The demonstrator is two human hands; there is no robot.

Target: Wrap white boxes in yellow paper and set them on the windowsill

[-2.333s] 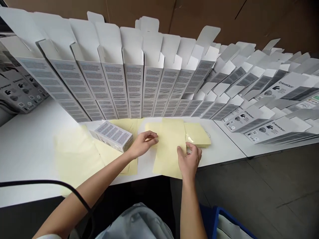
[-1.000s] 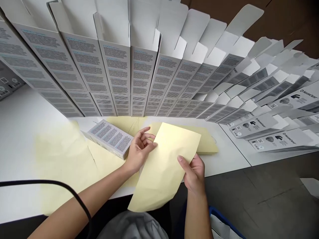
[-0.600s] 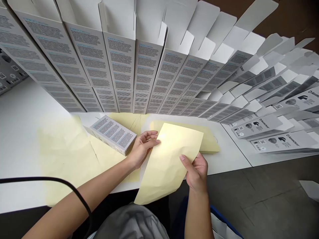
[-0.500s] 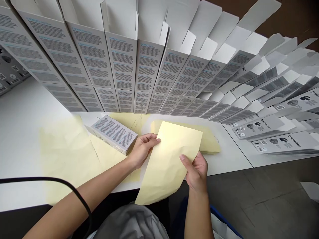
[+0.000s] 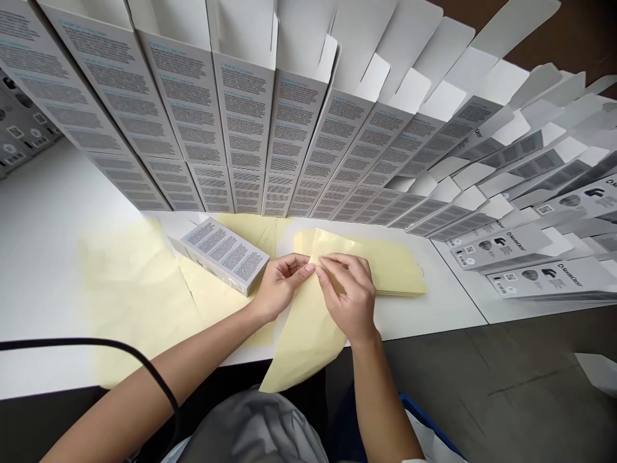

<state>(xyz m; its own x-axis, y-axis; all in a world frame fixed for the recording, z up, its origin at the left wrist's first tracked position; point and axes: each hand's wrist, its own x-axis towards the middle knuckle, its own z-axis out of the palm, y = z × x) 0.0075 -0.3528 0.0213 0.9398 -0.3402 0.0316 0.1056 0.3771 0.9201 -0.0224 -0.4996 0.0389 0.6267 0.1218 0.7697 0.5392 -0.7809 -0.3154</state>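
2 hands: L hand (image 5: 282, 289) & R hand (image 5: 348, 296), grips pinched on top edge of pale-yellow sheet (image 5: 306, 341)
Sheet: lower corner hangs past desk (image 5: 434, 315) edge, top over yellow stack (image 5: 400, 276), near flat carton (image 5: 225, 256)
Risk: hard pinch creases sheet; slack grip drops it

Left hand (image 5: 281, 287): 1
Right hand (image 5: 349, 297): 1
Yellow sheet between the hands (image 5: 308, 332): 1
Stack of yellow sheets at 3 o'clock (image 5: 398, 273): 1
Overlapping yellow sheets at 9 o'clock (image 5: 135, 286): at least 2
Closed carton (image 5: 225, 255): 1
Upright open cartons (image 5: 243, 128): at least 9
Logo-up cartons at 3 o'clock (image 5: 501, 247): at least 3
Black cable (image 5: 96, 343): 1
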